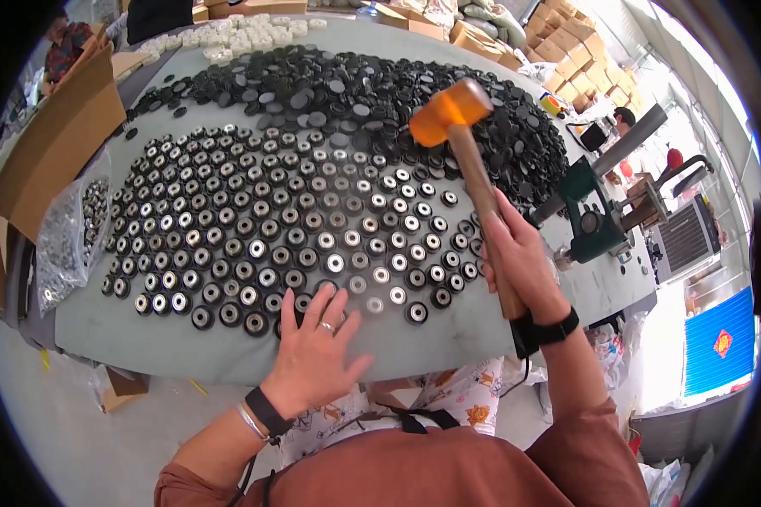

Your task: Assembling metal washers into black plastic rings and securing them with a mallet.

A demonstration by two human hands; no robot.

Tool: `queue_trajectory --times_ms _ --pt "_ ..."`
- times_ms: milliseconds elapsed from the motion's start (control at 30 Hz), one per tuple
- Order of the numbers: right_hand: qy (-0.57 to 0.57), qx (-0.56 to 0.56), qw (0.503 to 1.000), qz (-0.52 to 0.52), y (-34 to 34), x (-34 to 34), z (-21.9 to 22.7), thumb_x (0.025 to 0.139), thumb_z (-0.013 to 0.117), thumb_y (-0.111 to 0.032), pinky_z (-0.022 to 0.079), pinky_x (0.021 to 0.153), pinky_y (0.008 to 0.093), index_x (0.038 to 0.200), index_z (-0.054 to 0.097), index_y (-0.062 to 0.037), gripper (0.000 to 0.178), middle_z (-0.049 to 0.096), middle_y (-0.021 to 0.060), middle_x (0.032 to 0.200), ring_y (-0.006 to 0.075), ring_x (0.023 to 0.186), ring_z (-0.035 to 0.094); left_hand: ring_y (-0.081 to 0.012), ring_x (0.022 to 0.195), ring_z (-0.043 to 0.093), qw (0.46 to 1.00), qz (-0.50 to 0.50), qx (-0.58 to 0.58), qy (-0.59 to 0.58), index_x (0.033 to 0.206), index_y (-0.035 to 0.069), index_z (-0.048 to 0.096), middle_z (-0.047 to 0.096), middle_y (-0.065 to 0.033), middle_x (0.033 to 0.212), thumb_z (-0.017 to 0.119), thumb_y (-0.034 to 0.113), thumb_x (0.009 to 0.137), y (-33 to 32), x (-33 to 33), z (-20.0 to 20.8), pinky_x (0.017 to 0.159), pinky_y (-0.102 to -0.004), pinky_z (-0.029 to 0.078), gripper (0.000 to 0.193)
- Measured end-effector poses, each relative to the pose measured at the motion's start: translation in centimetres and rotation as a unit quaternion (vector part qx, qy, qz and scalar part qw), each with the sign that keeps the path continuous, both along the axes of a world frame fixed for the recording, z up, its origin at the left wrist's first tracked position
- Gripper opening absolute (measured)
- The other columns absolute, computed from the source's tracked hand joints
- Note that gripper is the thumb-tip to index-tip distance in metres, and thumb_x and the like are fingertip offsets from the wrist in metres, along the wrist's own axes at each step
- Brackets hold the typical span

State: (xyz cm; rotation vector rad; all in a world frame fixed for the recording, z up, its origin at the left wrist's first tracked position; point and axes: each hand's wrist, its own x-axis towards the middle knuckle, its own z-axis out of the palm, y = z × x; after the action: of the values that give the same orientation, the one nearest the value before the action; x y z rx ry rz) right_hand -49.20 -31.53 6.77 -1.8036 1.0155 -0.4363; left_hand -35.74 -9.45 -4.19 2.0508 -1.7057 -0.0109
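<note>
My right hand [524, 262] grips the wooden handle of a mallet [473, 160] with an orange head, raised over the right side of the table. Spread fingers of my left hand [317, 346] reach the near edge of many small round black pieces with shiny metal rings in their centres [249, 294]. Its fingertips touch or hover by the nearest pieces; I cannot tell which. These ringed pieces lie side by side in loose rows across the grey tabletop [169, 346]. Behind them spreads a heap of flat black discs [338, 87].
A dark green hand press [588, 215] stands at the table's right. On the left are an open cardboard box [59, 144] and a clear plastic bag of small metal parts [68, 237]. White pieces [237, 35] lie at the far edge. Stacked cartons [575, 51] and other people are farther back.
</note>
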Motion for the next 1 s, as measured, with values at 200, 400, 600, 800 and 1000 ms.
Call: queue_trajectory --times_ms 200,400,600,800,1000 --pt "-0.131 0.101 0.986 0.008 1.7 -4.2 -2.5 0.082 0.063 -0.006 0.043 0.041 0.0251 0.098 0.047 -0.0011 0.023 0.052 0.0024 0.066 0.0107 0.047 0.052 -0.031 0.125 0.034 0.999 -0.009 0.004 -0.036 0.112 0.007 0.059 0.047 -0.0157 0.126 0.063 0.046 0.073 0.6 -0.1 -0.1 0.102 -0.0624 0.015 0.056" --pt "-0.179 0.102 0.979 -0.004 3.0 -6.4 -3.7 0.078 0.066 -0.002 0.044 0.042 0.0253 0.096 0.047 -0.0016 0.026 0.053 0.0031 0.066 0.0113 0.048 0.054 -0.0295 0.125 0.033 0.998 -0.005 0.009 -0.06 0.111 0.008 0.06 0.047 -0.0134 0.125 0.062 0.049 0.074 0.7 -0.6 0.4 0.1 -0.0621 0.017 0.055" --pt "-0.186 0.132 0.973 0.023 2.4 -7.0 -5.2 0.076 0.068 -0.002 0.045 0.043 0.0262 0.098 0.046 -0.0027 0.031 0.054 0.0039 0.066 0.0121 0.049 0.054 -0.0293 0.125 0.033 0.998 -0.002 0.013 -0.068 0.112 0.009 0.059 0.047 -0.0125 0.125 0.061 0.05 0.075 0.3 -0.7 0.3 0.1 -0.0628 0.017 0.056" --pt "-0.183 0.154 0.971 0.031 3.3 -8.2 -5.6 0.076 0.07 -0.006 0.045 0.044 0.026 0.101 0.047 -0.0022 0.034 0.055 0.0033 0.067 0.0114 0.049 0.054 -0.0297 0.125 0.033 0.998 -0.006 0.02 -0.062 0.113 0.008 0.058 0.046 -0.0131 0.126 0.063 0.048 0.073 0.4 -0.8 0.3 0.1 -0.0626 0.017 0.057" --pt "-0.112 0.119 0.985 0.048 2.4 -8.6 -8.4 0.077 0.072 -0.02 0.043 0.045 0.025 0.111 0.049 -0.0027 0.045 0.054 0.0008 0.069 0.0088 0.052 0.052 -0.0339 0.125 0.034 0.998 0.0 0.026 -0.054 0.108 0.006 0.057 0.046 -0.0148 0.125 0.071 0.039 0.062 -0.3 -0.9 0.3 0.103 -0.0608 0.015 0.057"
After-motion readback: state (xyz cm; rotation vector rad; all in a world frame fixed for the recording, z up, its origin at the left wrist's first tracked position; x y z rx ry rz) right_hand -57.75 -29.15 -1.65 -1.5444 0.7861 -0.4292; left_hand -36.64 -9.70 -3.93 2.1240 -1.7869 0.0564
